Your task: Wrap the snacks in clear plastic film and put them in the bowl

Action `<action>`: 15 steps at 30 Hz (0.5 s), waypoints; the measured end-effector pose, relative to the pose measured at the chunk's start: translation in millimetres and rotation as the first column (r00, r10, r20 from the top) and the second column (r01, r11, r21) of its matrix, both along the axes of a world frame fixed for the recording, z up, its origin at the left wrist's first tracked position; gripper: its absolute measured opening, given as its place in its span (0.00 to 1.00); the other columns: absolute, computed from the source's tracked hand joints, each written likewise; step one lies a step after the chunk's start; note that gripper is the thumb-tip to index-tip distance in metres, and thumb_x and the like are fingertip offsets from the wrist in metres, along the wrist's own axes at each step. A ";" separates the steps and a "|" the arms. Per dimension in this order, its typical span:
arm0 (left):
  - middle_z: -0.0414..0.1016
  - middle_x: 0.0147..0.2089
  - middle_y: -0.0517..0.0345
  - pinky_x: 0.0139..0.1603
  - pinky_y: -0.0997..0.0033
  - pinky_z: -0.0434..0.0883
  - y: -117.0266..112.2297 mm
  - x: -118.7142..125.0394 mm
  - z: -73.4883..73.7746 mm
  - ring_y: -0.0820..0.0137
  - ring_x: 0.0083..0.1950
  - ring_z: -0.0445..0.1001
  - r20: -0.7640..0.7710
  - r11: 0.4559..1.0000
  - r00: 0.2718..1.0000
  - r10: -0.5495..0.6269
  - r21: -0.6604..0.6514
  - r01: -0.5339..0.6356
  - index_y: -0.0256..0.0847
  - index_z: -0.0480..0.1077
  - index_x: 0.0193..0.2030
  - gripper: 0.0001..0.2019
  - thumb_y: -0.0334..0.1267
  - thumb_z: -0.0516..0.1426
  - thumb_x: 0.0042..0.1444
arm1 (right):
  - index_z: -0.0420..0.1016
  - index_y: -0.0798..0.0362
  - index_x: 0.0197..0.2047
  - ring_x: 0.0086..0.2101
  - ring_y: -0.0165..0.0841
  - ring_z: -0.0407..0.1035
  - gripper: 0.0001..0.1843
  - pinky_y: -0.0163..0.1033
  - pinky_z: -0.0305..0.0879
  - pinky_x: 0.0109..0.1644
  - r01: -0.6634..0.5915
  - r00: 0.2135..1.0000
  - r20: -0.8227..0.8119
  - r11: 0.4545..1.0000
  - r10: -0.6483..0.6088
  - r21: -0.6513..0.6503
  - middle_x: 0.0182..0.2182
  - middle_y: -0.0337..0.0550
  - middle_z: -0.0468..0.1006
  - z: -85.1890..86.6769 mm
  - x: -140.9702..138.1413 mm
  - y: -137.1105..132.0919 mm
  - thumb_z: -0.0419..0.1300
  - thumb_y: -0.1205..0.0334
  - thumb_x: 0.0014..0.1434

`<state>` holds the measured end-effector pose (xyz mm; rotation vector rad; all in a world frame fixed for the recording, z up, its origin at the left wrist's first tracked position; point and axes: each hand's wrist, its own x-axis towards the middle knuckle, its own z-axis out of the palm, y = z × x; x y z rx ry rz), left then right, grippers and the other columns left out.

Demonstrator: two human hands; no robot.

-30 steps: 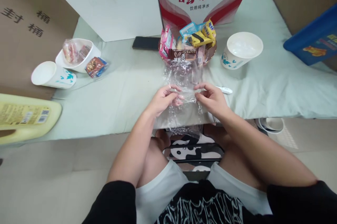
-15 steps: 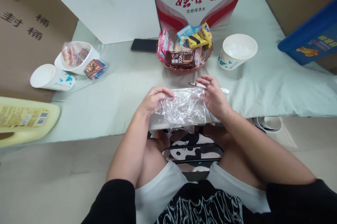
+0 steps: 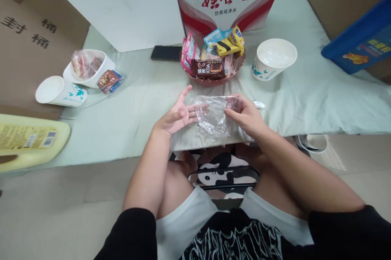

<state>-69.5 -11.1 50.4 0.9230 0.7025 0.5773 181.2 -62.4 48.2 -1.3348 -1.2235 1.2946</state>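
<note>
A crinkled sheet of clear plastic film (image 3: 213,119), perhaps a bag, hangs over the front of the table between my hands. My right hand (image 3: 246,115) pinches its upper right part between thumb and fingers. My left hand (image 3: 179,114) is open at the film's left side, thumb raised and fingers stretched towards the film; the fingertips show behind or against it. Just beyond my right hand lies a white-handled tool (image 3: 259,105), mostly hidden by the hand. Behind the film stands a pink bowl (image 3: 210,82) heaped with wrapped snacks (image 3: 215,67).
Right of the bowl stands a paper cup (image 3: 270,66) with clear plastic inside. At left are a tipped paper cup (image 3: 65,93), a white dish (image 3: 106,62) with packets and a yellow jug (image 3: 33,142). A phone (image 3: 165,53) and white boxes (image 3: 122,7) stand behind; a blue container (image 3: 360,44) is right.
My left hand has let go of the film and spread its fingers. The right hand, open before, has closed on the film's upper right part.
</note>
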 end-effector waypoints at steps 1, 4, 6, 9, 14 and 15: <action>0.81 0.53 0.47 0.51 0.62 0.76 -0.8 6.5 -2.1 0.58 0.53 0.82 -0.034 0.999 0.998 0.045 0.004 -0.045 0.59 0.41 0.76 0.65 0.48 0.76 0.37 | 0.68 0.47 0.48 0.34 0.34 0.66 0.24 0.43 0.67 0.41 0.000 1.000 0.001 1.000 0.000 0.017 0.33 0.37 0.71 0.0 -0.8 -0.7 0.68 0.51 0.50; 0.82 0.47 0.52 0.44 0.68 0.76 -2.7 22.8 -7.2 0.62 0.45 0.84 -0.161 0.982 0.971 0.177 0.096 -0.163 0.54 0.41 0.77 0.61 0.42 0.75 0.42 | 0.63 0.43 0.56 0.35 0.35 0.68 0.32 0.42 0.67 0.40 0.006 0.998 -0.070 1.000 -0.004 0.018 0.37 0.38 0.72 -1.2 -3.0 -1.5 0.69 0.51 0.49; 0.82 0.44 0.55 0.41 0.69 0.75 -2.6 25.7 -8.3 0.64 0.42 0.84 -0.163 0.960 0.954 0.253 0.165 -0.227 0.54 0.44 0.77 0.60 0.41 0.75 0.43 | 0.66 0.45 0.53 0.36 0.35 0.68 0.30 0.43 0.67 0.41 -0.037 0.998 -0.060 0.999 0.035 -0.027 0.38 0.39 0.73 -2.8 -3.3 -0.4 0.69 0.49 0.49; 0.83 0.44 0.58 0.43 0.71 0.76 -1.5 22.1 -8.1 0.65 0.44 0.83 -0.093 0.956 0.959 0.269 0.150 -0.254 0.55 0.52 0.74 0.55 0.41 0.75 0.42 | 0.71 0.49 0.39 0.36 0.36 0.68 0.17 0.44 0.67 0.46 -0.086 0.995 0.043 0.996 0.087 -0.040 0.35 0.41 0.74 -4.3 -2.9 1.8 0.64 0.47 0.53; 0.83 0.36 0.54 0.40 0.73 0.76 -3.6 24.1 -9.5 0.66 0.41 0.83 -0.199 0.992 0.972 0.123 -0.003 -0.126 0.38 0.75 0.45 0.18 0.40 0.70 0.49 | 0.70 0.48 0.43 0.38 0.36 0.71 0.15 0.43 0.67 0.45 -0.077 0.991 0.120 0.991 0.064 0.108 0.37 0.41 0.77 -3.5 -2.7 -0.3 0.61 0.48 0.59; 0.82 0.35 0.56 0.39 0.73 0.76 -4.3 25.5 -10.1 0.68 0.39 0.82 -0.229 0.988 0.961 0.154 0.017 -0.154 0.38 0.76 0.42 0.13 0.39 0.69 0.52 | 0.69 0.48 0.46 0.34 0.35 0.70 0.16 0.42 0.67 0.42 -0.117 0.986 0.130 0.990 0.105 0.084 0.34 0.40 0.76 -3.3 -2.1 -1.5 0.61 0.49 0.59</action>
